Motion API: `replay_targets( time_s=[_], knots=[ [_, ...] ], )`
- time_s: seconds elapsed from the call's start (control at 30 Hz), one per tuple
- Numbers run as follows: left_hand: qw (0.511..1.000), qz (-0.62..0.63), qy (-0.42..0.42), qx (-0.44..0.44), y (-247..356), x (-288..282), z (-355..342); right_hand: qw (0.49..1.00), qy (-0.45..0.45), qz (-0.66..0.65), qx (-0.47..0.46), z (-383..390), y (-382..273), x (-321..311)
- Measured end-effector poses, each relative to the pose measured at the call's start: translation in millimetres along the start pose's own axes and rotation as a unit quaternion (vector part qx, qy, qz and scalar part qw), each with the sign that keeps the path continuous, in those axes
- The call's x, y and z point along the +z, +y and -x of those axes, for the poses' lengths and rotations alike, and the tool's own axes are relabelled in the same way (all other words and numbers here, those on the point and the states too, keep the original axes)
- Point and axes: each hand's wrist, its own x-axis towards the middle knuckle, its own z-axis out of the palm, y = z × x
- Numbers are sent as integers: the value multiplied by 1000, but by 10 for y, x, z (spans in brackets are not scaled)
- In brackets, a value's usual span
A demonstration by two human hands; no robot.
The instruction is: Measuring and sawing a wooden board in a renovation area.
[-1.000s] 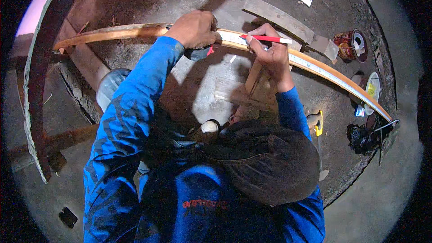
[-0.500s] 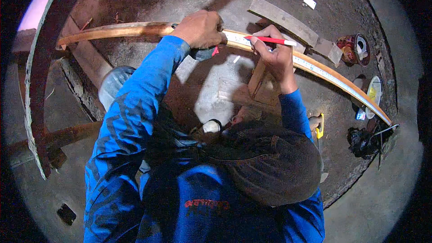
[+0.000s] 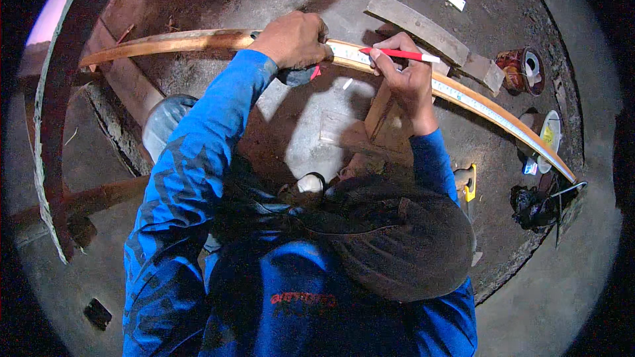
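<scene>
A long wooden board [image 3: 178, 41], curved by the lens, runs across in front of me. The white blade of a tape measure [image 3: 489, 104] lies stretched along its right part, out to the far right end. My left hand [image 3: 291, 39] is closed on the dark tape measure case [image 3: 299, 77] with its red tab, against the board near the middle. The left fingertips are partly hidden. My right hand [image 3: 407, 82] pinches a slim red pencil [image 3: 397, 54] with a white end. Its tip points left, at the tape's face on the board, just right of my left hand.
Beyond the board lie a grey wooden offcut [image 3: 417, 25] and a smaller block [image 3: 483, 74]. A rusty can [image 3: 519, 69], a white lid [image 3: 550, 135] and a black plastic bag [image 3: 529, 208] are at the right. A yellow-handled saw [image 3: 469, 185] lies near my right arm.
My right hand and the pencil have shifted very slightly, with the pencil tip still at the tape. My left hand stays on the tape measure case almost unmoved.
</scene>
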Motion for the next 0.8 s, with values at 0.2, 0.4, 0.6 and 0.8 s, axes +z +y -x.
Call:
replay_targets(
  time_s=[0.2, 0.4, 0.6, 0.8],
  knots=[
    [1000, -2, -4, -16, 12, -8, 7, 1000, 7, 19, -11, -24, -10, 19],
    [999, 2, 40, 29, -41, 41, 17, 1000, 0, 16, -15, -15, 44, 19],
    [999, 2, 35, 10, 16, 10, 25, 999, 34, 0, -28, -4, 23, 10],
    [1000, 20, -8, -4, 70, -56, 18, 996, 36, 51, -71, -23, -8, -9]
  ],
)
